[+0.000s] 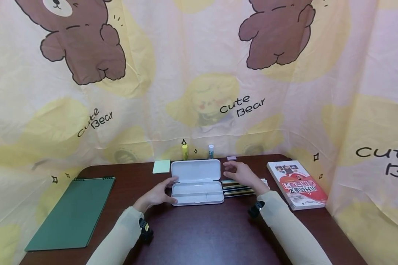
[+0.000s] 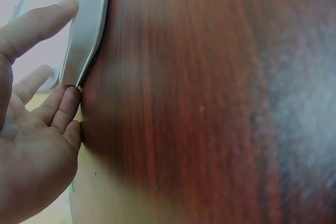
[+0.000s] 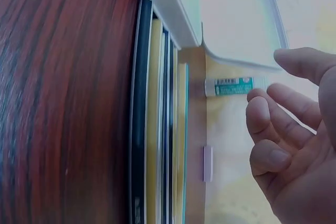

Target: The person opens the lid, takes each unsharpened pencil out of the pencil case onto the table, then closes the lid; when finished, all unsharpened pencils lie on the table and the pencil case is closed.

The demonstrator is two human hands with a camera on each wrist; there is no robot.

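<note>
A white pencil case (image 1: 197,182) lies open on the dark wooden table (image 1: 199,228), its lid raised toward the back. My left hand (image 1: 159,193) rests against the case's left end, fingers straight and touching its edge (image 2: 84,40). My right hand (image 1: 242,172) hovers open just right of the lid, above a row of pencils (image 1: 240,187) lying beside the case. In the right wrist view the pencils (image 3: 157,129) run alongside the case (image 3: 220,19), and my fingers (image 3: 273,124) are loosely bent, holding nothing.
A green notebook (image 1: 73,211) lies at the left. A book with a red cover (image 1: 296,184) sits at the right. A pale green sticky pad (image 1: 161,166), a yellow glue stick (image 1: 184,152), a teal-capped tube (image 1: 210,151) and a small pink eraser (image 1: 231,158) stand along the back edge by the bear-print curtain.
</note>
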